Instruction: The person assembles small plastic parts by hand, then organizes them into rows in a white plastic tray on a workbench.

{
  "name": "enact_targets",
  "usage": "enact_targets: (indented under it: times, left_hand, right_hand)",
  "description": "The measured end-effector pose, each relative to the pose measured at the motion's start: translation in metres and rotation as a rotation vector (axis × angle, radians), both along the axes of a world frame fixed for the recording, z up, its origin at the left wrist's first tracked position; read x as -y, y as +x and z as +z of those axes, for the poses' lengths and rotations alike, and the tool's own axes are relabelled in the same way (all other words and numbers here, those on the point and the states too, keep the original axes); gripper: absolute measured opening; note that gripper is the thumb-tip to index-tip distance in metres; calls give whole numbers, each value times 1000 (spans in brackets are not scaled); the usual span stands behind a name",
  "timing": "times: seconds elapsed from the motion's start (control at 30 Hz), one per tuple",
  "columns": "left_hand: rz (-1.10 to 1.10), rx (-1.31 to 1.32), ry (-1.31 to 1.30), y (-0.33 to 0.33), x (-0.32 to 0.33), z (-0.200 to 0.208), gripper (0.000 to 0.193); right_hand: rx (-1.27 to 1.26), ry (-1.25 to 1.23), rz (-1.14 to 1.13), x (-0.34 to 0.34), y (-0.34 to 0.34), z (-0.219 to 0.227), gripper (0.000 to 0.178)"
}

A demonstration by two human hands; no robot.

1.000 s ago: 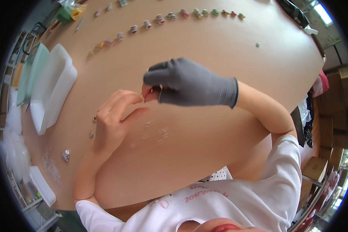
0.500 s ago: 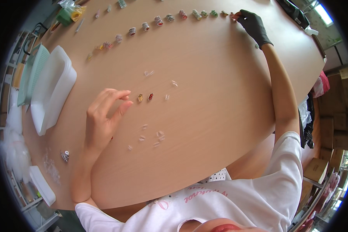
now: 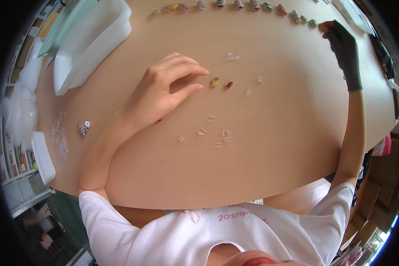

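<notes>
My left hand (image 3: 166,84) hovers low over the table, empty, thumb and fingers apart in a curve. Just beyond its fingertips lie a small gold piece (image 3: 215,81) and a small dark red piece (image 3: 228,85), side by side. My right hand (image 3: 345,48), in a dark glove with bare fingertips, reaches to the far right end of a row of small banded bundles (image 3: 255,5). Its fingers are pinched beside a green bundle (image 3: 313,23); what they hold is too small to make out. A bit of red (image 3: 159,120) peeks out below my left wrist.
Several clear plastic bits (image 3: 226,133) are scattered mid-table. A white tub (image 3: 93,42) and a green basket (image 3: 66,29) stand at the far left. Nearer on the left are a silvery roll (image 3: 84,127), clear scraps (image 3: 60,137) and a white tray (image 3: 43,157).
The whole view has shifted, so the row now sits closer to the top edge. A gold-coloured bundle past the green ones no longer shows; my right hand covers that spot. My left hand stays open.
</notes>
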State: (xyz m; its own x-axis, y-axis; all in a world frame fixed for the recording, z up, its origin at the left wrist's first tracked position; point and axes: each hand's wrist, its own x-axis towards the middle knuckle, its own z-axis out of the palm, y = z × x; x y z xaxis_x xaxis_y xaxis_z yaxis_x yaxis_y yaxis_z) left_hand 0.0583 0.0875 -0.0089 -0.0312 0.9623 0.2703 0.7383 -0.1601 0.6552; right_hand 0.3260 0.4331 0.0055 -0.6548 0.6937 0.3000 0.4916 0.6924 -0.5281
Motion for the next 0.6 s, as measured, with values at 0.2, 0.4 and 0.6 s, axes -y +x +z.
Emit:
enact_targets:
  times: [0.2,0.4,0.6]
  left_hand:
    - [-43,-129,41,4,-5,-8,32]
    - [-27,-53,124,14,-14,-21,20]
    - [70,231,-95,13,-9,-7,10]
  right_hand:
    - [124,-190,650,149,-72,3,20]
    - [146,-143,754,165,-79,-10,18]
    - [162,-254,652,171,-78,-7,4]
